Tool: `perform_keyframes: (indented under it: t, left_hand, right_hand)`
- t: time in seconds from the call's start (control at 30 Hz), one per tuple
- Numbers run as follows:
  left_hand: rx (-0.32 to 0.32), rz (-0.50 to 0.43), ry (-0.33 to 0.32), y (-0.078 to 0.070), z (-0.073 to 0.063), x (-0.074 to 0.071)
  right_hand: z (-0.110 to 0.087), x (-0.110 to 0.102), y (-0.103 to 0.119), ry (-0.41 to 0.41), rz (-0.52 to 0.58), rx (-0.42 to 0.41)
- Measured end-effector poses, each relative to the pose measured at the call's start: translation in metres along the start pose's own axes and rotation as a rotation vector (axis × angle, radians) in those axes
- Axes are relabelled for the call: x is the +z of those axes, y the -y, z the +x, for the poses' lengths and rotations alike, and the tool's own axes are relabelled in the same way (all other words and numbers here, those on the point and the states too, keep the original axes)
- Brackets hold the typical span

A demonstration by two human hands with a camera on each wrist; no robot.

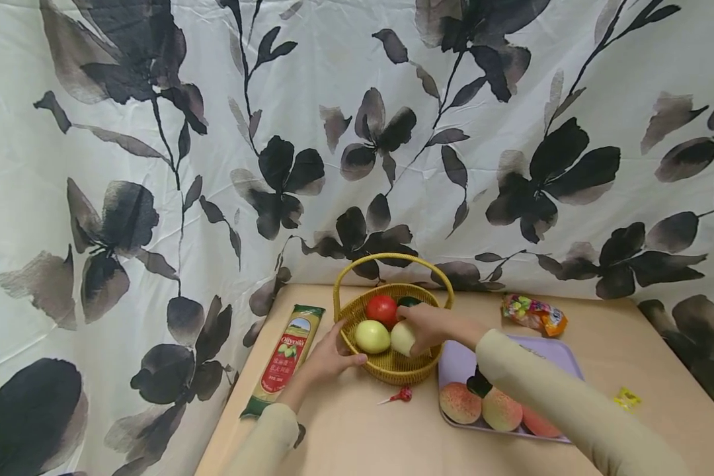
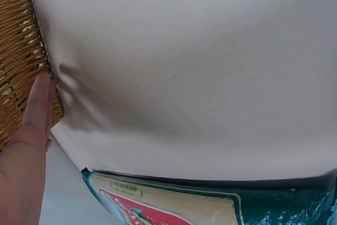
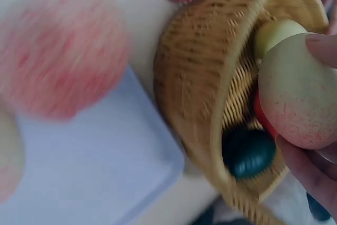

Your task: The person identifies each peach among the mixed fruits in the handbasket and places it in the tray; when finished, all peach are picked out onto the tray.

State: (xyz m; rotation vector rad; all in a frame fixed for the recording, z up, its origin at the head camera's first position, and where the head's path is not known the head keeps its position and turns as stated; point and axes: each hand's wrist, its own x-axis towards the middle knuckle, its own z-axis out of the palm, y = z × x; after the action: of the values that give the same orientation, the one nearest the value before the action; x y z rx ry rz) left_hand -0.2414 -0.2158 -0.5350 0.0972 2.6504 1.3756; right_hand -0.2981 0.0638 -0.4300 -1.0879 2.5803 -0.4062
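A yellow wicker basket with a tall handle stands near the back of the table. Inside it lie a red tomato-like fruit, a pale yellow-green round fruit and a dark green, glossy item, partly hidden. My right hand grips a pale peach with pink speckles, held at the basket's opening between thumb and fingers. At the basket's left side, my left hand touches the wicker; its fingers look straight in the left wrist view.
A lilac tray holding several peaches sits right of the basket, partly under my right sleeve. A green-ended pasta packet lies at left. A red lollipop, a colourful candy bag and a small yellow wrapper lie around.
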Motion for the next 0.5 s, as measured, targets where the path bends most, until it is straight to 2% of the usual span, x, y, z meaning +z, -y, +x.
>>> perform_keyframes:
  t: [0.17,0.3,0.4,0.5]
  left_hand:
    - [-0.001,0.004,-0.001,0.0,0.001,-0.001]
    - [-0.001,0.005,-0.004,0.001,0.003,0.0]
    - [0.001,0.007,-0.001,0.003,0.004,0.001]
    - [-0.003,0.009,0.0,0.003,0.004,0.001]
  right_hand:
    - [-0.038,-0.019,-0.014,-0.097,0.019,-0.018]
    - [-0.072,-0.03,-0.024,-0.116,0.044,0.02]
    - [-0.098,-0.031,-0.031,-0.12,0.064,0.021]
    - [-0.125,-0.03,-0.038,-0.158,0.066,-0.001]
